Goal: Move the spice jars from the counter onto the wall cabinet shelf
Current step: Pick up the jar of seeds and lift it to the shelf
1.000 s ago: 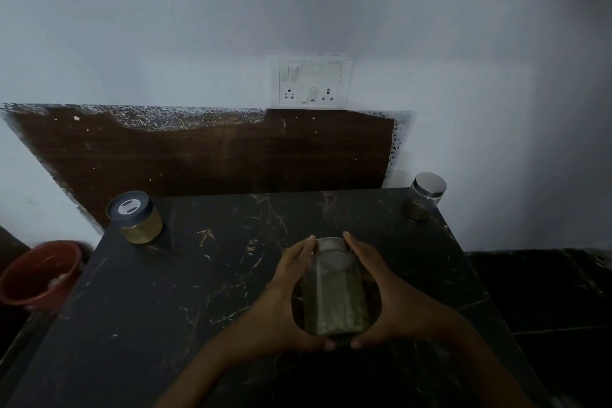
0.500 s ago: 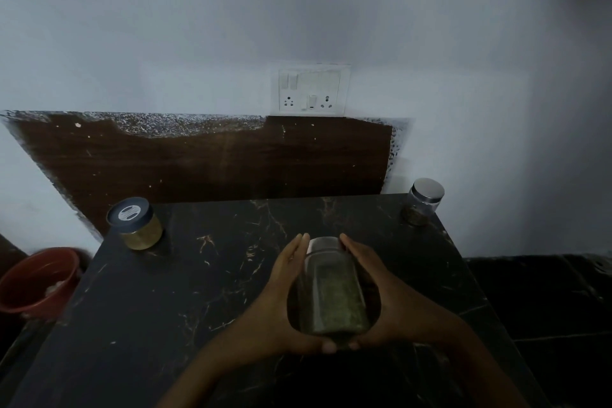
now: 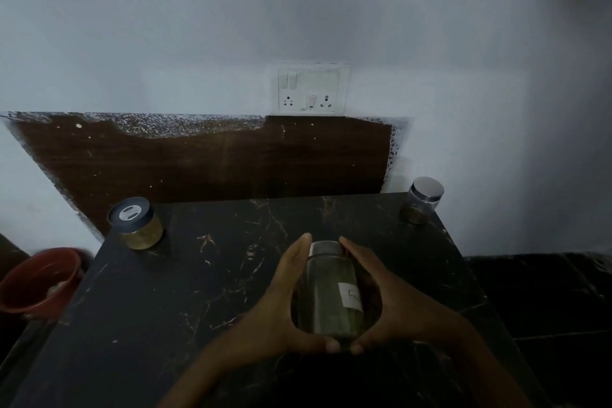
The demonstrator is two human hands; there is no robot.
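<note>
A tall clear jar of green herbs [image 3: 326,295] with a white label stands on the black marble counter [image 3: 185,291]. My left hand [image 3: 278,305] and my right hand [image 3: 390,301] cup it from both sides, fingers along its walls and thumbs meeting at its near base. A short jar with a dark lid and yellow contents [image 3: 135,222] sits at the counter's back left corner. A small clear jar with a silver lid [image 3: 421,199] stands at the back right corner. No cabinet shelf is in view.
A white switch and socket plate [image 3: 313,89] is on the wall above a brown wooden back panel [image 3: 212,159]. A red bowl [image 3: 39,280] sits low to the left of the counter. Dark floor tiles [image 3: 543,298] lie to the right.
The jar has turned in my hands so a white label now faces me. The view has tilted slightly upward; both hands keep their hold.
</note>
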